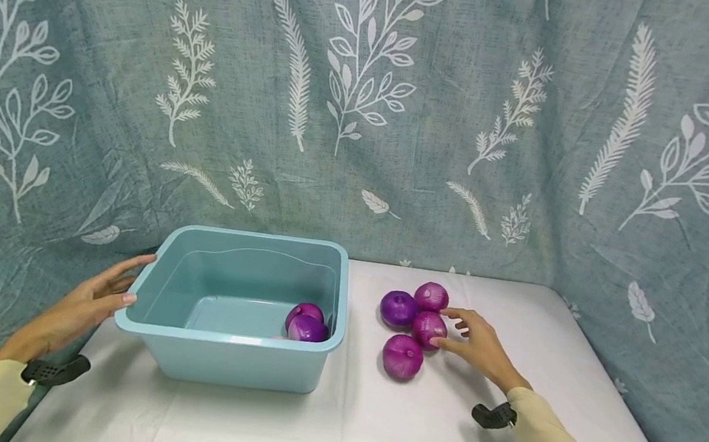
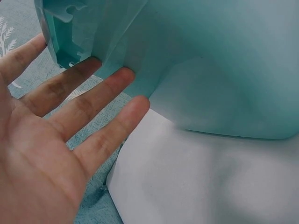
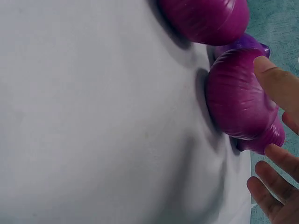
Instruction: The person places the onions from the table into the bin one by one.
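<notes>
My left hand (image 1: 77, 308) rests at the left side of a light blue plastic tub (image 1: 235, 362), thumb at its rim. In the left wrist view its extended fingers (image 2: 110, 135) lie along the tub's outer wall. On the white table my right hand (image 1: 479, 348) reaches over a red onion (image 1: 426, 329), thumb and fingers spread around its right side. The right wrist view shows the thumb (image 3: 278, 86) overlapping that onion, the other fingers apart from it. Close around it sit a darker purple onion (image 1: 398, 309), a back onion (image 1: 431, 296) and a front onion (image 1: 402, 357).
Inside the tub, red onions (image 1: 308, 328) lie in the front right corner, partly hidden by the front rim. A white cloth (image 1: 246, 431) covers the table. Behind and at the sides hangs a blue-green leaf-patterned curtain (image 1: 410, 206).
</notes>
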`<state>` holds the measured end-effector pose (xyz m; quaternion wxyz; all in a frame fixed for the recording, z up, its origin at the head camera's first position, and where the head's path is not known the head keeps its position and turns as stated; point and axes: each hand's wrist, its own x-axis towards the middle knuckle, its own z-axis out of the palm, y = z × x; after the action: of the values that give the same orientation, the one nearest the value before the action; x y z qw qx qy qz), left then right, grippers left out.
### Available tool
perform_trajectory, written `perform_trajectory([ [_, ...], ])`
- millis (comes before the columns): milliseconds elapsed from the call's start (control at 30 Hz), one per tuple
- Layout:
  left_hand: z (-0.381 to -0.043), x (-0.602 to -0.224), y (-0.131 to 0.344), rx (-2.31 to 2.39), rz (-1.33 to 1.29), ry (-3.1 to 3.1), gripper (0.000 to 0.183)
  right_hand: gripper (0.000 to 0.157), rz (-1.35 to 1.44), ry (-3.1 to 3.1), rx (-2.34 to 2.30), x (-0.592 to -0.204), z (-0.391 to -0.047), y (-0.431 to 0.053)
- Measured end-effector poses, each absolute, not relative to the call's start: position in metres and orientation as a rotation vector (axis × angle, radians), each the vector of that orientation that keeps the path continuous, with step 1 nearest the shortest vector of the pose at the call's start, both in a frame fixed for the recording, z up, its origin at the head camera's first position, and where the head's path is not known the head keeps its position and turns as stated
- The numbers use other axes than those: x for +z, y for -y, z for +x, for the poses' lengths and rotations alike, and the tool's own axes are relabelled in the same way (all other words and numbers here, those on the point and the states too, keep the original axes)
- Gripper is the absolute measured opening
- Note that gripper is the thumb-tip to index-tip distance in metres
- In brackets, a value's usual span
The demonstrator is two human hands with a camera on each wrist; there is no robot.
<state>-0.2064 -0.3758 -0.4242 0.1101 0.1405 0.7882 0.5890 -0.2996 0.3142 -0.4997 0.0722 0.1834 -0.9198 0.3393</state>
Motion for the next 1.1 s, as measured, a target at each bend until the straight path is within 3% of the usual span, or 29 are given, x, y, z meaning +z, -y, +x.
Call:
perform_trajectory([
  [433,-0.206,-0.425,0.375,1.731,0.429,-2.317,0.066,0.073,0.566,2.743,0.989,-0.515,-0.299,-0.318],
  [700,-0.207,-0.425,0.376,1.723,0.423,-2.31,0.067,0.087,0.521,2.763,1.064,-0.519,-0.3,-0.311],
  [1100,-0.208,-0.426,0.376,1.725,0.436,-2.331,0.067,0.088,0.506,2.756,1.104,-0.52,-0.302,-0.303],
])
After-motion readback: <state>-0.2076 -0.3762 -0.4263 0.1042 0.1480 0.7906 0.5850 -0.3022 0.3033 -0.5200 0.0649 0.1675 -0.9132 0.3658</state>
